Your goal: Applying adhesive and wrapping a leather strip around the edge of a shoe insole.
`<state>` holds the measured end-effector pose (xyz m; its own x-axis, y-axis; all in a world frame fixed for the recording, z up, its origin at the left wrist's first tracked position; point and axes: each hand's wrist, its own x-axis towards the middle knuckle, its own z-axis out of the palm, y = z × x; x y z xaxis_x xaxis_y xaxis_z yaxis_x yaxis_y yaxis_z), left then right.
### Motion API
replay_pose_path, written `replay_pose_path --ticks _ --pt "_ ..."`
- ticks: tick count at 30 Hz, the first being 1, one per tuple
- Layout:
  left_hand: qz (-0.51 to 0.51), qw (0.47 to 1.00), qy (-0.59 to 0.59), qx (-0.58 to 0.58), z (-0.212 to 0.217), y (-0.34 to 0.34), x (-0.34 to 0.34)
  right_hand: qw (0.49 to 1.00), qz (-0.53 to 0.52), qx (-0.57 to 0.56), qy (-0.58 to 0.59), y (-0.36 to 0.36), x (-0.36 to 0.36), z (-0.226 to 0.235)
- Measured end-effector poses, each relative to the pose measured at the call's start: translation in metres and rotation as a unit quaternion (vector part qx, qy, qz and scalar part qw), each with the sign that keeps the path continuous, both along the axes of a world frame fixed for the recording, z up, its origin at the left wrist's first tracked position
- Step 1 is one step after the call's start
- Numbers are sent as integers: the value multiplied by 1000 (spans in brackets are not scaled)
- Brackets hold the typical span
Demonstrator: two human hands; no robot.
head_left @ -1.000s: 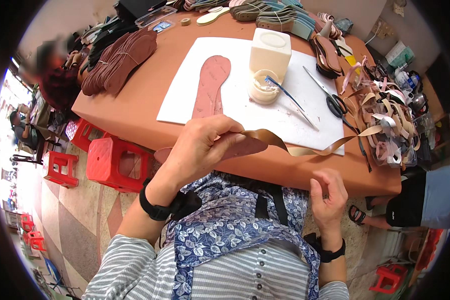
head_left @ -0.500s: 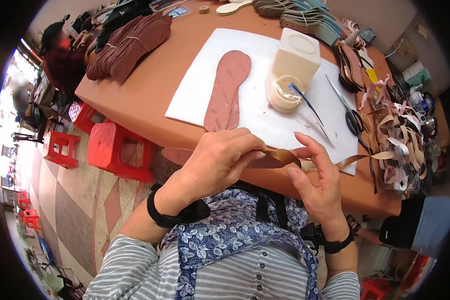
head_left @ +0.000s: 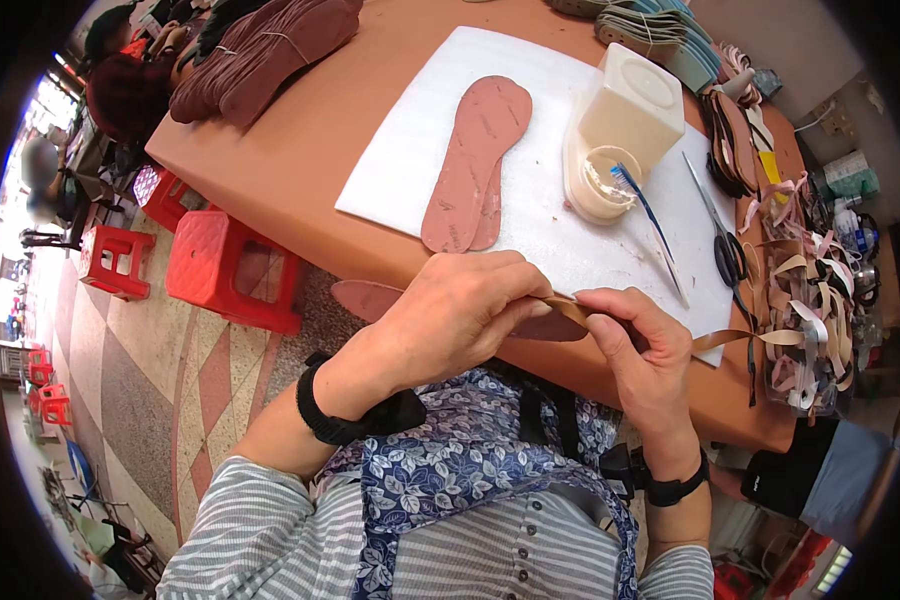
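Observation:
Over the table's near edge, my left hand (head_left: 460, 308) is closed around a reddish-brown insole (head_left: 368, 298), whose ends stick out on both sides. Its thumb and fingers also pin a brown ribbon (head_left: 570, 309) against the insole's right part. My right hand (head_left: 648, 355) pinches that ribbon between thumb and fingers, close to my left fingertips. From the right hand the ribbon's tail runs right toward a heap of ribbons (head_left: 810, 300). Two more insoles (head_left: 475, 165) overlap on a white sheet (head_left: 395, 160) just beyond my hands.
A cream tub (head_left: 605, 185) of paste holds a blue-bristled brush (head_left: 650, 222), beside a cream block-shaped container (head_left: 635, 100). Black-handled scissors (head_left: 727, 250) lie to their right. Bundled brown soles (head_left: 270, 60) sit far left. Red stools (head_left: 232, 268) stand left of the table.
My right fingers, spread around the ribbon before, have closed on it near my left hand. The table and its things appear shifted slightly as the view moved.

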<state>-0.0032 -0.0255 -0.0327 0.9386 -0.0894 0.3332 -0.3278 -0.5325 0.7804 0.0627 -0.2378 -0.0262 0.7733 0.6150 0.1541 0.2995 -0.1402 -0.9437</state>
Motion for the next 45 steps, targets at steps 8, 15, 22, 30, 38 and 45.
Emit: replay_pose_path --ticks 8,15,22,30,38,45 --pt "8 998 36 -41 -1 -3 1 999 -23 -19 25 -2 3 3" --pt "39 992 48 -109 -3 -9 4 997 -42 -2 69 -1 5 -2" --pt "58 990 48 -118 -1 -10 7 993 -55 28 103 4 6 -7" --pt "10 965 129 -226 1 -10 12 996 -39 58 51 14 9 0" --pt "56 950 109 -289 -2 -11 15 970 -61 110 210 7 9 2" --pt "81 951 65 -292 -5 -13 16 970 -61 98 212 1 10 -1"
